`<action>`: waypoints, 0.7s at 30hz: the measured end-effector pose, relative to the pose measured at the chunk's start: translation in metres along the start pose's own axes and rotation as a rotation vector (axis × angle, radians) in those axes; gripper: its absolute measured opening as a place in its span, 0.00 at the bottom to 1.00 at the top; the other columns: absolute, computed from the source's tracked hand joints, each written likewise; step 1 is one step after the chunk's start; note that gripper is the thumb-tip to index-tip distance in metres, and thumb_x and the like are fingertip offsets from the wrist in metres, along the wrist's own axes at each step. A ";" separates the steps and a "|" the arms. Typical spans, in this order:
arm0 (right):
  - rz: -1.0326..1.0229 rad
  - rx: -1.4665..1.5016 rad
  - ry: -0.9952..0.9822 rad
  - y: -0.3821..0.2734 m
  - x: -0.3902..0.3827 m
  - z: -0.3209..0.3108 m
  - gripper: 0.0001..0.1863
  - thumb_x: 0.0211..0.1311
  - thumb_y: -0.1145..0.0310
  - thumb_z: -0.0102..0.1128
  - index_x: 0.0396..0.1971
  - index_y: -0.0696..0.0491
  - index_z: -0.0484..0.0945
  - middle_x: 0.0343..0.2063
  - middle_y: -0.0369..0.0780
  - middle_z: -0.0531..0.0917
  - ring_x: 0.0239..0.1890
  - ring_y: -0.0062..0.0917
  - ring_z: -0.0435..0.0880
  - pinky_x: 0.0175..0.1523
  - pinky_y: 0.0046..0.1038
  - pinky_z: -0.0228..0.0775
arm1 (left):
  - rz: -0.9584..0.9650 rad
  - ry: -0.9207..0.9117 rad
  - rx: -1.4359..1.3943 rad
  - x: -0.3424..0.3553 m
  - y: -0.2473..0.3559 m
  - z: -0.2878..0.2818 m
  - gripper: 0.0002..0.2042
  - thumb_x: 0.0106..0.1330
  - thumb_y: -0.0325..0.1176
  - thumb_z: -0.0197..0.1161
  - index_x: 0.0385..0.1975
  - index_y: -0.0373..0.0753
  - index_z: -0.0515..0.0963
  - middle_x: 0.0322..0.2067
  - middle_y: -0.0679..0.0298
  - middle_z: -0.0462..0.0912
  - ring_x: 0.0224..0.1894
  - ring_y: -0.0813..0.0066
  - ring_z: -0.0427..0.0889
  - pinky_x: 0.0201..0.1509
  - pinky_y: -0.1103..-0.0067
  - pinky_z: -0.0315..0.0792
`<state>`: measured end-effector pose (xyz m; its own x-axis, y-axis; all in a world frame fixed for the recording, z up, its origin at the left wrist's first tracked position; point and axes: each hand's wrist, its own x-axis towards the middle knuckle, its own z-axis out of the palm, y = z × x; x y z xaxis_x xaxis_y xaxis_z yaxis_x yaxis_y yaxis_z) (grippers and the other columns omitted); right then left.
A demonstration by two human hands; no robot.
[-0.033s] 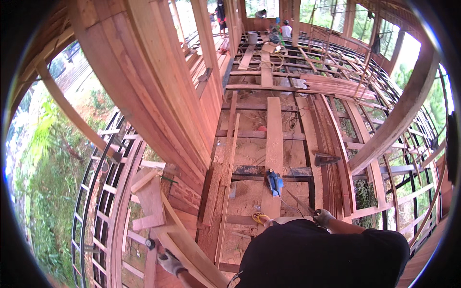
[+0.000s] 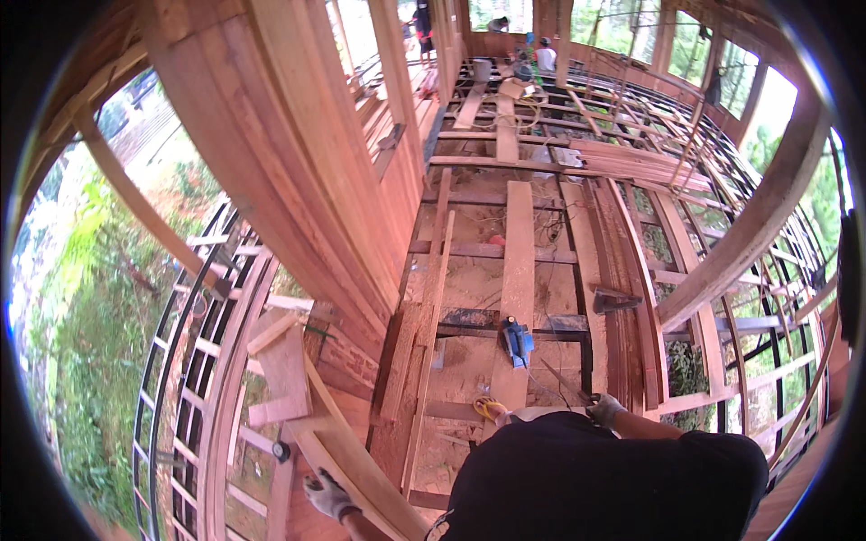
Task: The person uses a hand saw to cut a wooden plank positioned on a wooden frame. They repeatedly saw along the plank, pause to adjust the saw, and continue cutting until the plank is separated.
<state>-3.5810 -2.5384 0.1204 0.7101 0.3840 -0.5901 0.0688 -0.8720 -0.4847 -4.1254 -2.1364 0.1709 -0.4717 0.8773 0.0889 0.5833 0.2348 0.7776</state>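
Note:
My left hand (image 2: pixel 328 497), in a pale glove with dark fingertips, is at the lower left beside a long pale board (image 2: pixel 356 478). Its fingers are apart and nothing shows between them; whether they touch the board I cannot tell. A small round black object (image 2: pixel 280 451) lies on timber just beyond it. My right hand (image 2: pixel 606 410), also gloved, is closed round the near end of a long thin-bladed tool (image 2: pixel 565 382), whose tip points away and to the left. Left of that blade a blue power planer (image 2: pixel 516 344) sits on a long plank (image 2: pixel 517 270).
Open floor framing with dark joists (image 2: pixel 469 320) lies over bare earth. A wooden wall (image 2: pixel 298 162) rises at left, and a slanting post (image 2: pixel 740 234) stands at right. Stacked boards (image 2: pixel 622 279) flank the plank. A yellow sandal (image 2: pixel 488 408) shows below. People (image 2: pixel 545 59) are far off.
My left hand has shifted slightly right, away from the round black object and along the board. The view has turned a little. My right hand keeps its hold on the thin-bladed tool.

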 end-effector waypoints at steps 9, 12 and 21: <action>-0.648 0.514 -0.593 -0.244 0.003 -0.002 0.21 0.52 0.81 0.61 0.49 0.57 0.73 0.36 0.37 0.80 0.34 0.21 0.80 0.40 0.23 0.76 | 0.021 0.030 0.590 -0.127 -0.007 -0.025 0.29 0.53 0.48 0.65 0.53 0.41 0.73 0.47 0.52 0.79 0.54 0.55 0.74 0.59 0.63 0.66; -0.875 0.588 -0.900 -0.313 -0.046 -0.020 0.42 0.52 0.80 0.62 0.69 0.55 0.54 0.59 0.40 0.70 0.53 0.25 0.75 0.54 0.28 0.72 | -0.135 0.064 0.579 -0.153 -0.033 -0.035 0.25 0.53 0.44 0.67 0.51 0.45 0.75 0.48 0.57 0.77 0.54 0.55 0.73 0.60 0.60 0.63; -1.026 0.396 -1.067 -0.405 -0.071 0.024 0.23 0.64 0.75 0.51 0.59 0.56 0.64 0.38 0.39 0.78 0.28 0.15 0.75 0.30 0.15 0.67 | -0.250 0.168 0.555 -0.160 -0.015 -0.022 0.23 0.54 0.43 0.65 0.51 0.44 0.75 0.50 0.55 0.76 0.55 0.54 0.71 0.62 0.61 0.60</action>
<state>-3.6762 -2.2045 0.3429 -0.3561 0.9344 0.0052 -0.1078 -0.0356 -0.9935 -4.0730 -2.2890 0.1586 -0.7096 0.7003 0.0779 0.6766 0.6464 0.3528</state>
